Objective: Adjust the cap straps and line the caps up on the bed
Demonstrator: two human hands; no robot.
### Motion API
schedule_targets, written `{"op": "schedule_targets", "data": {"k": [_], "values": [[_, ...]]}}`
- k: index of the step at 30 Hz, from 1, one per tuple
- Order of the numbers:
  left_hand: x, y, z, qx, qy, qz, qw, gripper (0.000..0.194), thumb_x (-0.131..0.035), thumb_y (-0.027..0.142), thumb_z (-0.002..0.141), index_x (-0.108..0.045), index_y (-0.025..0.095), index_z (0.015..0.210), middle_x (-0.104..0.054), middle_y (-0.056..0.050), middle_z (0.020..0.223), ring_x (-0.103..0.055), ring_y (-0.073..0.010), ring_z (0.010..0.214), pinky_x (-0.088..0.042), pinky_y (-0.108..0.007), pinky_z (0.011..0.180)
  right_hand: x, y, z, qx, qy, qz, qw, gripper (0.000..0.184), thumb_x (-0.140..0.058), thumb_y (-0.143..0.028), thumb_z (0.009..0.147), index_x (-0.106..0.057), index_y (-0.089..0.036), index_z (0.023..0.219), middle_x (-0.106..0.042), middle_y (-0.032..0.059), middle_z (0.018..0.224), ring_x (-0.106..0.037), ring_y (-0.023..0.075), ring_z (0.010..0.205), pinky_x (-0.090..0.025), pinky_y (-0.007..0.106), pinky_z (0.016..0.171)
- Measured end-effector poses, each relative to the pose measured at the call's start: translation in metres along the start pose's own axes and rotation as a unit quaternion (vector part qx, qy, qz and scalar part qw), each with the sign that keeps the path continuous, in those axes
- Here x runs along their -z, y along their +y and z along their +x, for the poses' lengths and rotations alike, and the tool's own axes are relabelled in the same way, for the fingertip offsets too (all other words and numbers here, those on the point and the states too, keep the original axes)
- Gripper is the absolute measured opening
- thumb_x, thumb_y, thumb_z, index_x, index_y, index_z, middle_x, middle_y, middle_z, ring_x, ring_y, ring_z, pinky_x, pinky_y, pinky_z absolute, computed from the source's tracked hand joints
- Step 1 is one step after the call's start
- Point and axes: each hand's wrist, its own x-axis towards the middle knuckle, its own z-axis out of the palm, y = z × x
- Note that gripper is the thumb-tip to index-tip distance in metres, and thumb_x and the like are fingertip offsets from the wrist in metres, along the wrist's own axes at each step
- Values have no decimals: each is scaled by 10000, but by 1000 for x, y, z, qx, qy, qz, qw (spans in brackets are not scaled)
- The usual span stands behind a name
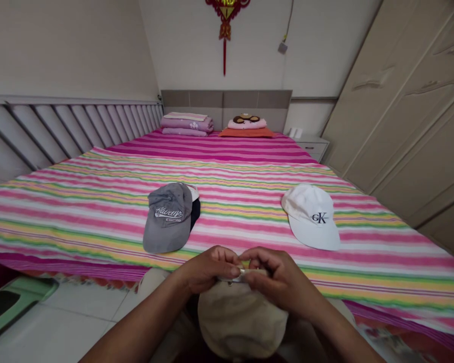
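Here, I see both hands, left [214,269] and right [278,277], fingers pinched on the beige cap's [242,320] strap, near edge of the striped bed [234,217]; headboard [227,108] far, wardrobe [408,101] right.

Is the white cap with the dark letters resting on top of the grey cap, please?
No, the white cap lies well apart from the grey cap.

Caps [168,218] left, apparently stacked, cap [312,217] right

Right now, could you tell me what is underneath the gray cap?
From under the gray cap, a dark piece and a white piece show at one edge; the rest is covered.
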Motion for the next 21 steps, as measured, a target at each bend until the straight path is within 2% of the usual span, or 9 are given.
{"op": "schedule_targets", "data": {"k": [2,4,7,10,13,16,21], "values": [[1,0,0,-1,5,-2,1000,233,-755,234,509,-651,96,666,-579,-9,536,-469,-62,453,-321,-184,466,4,6,1,-51,-3,107,993,286,-509,-420,788,-578,-176,919,-494,-27,593,-423,82,460,-301,204,417],[1,1,0,6,6,-4,1000,220,-746,235,516,-650,93,654,-574,-9,515,-454,-58,426,-308,-181,443,9,12,2,-84,-19,163,983,381,-446,-497,801,-571,-149,894,-478,-25,572,-396,75,428,-272,200,392],[2,3,0,4,22,-21,1000,210,-737,228,506,-643,89,634,-563,-8,493,-441,-58,408,-301,-180,429,16,22,4,-108,-87,188,972,438,-416,-532,801,-583,-127,788,-483,-15,541,-391,81,428,-271,212,408],[4,3,1,-21,44,-48,998,196,-726,212,496,-633,84,611,-539,3,468,-431,-57,405,-309,-179,429,20,31,4,-109,-125,191,967,384,-536,-485,751,-558,-125,619,-477,-17,523,-379,74,450,-265,212,437],[5,2,1,-18,46,-53,997,165,-709,199,524,-625,81,603,-534,4,468,-444,-61,410,-333,-184,443,20,37,3,-93,-67,261,959,308,-636,-402,697,-523,-140,583,-469,-34,510,-358,66,455,-257,202,441],[3,1,2,-12,37,-53,998,157,-699,201,555,-628,81,627,-562,-10,509,-491,-76,448,-369,-193,480,17,38,3,-96,-8,344,934,306,-635,-368,707,-482,-150,556,-452,-47,461,-315,55,416,-218,197,416],[0,2,2,-24,30,-55,998,183,-707,210,559,-625,74,648,-577,-22,542,-507,-78,468,-372,-189,487,12,35,2,-114,35,404,907,310,-645,-334,701,-461,-153,530,-437,-54,410,-284,46,380,-182,193,398]]}}
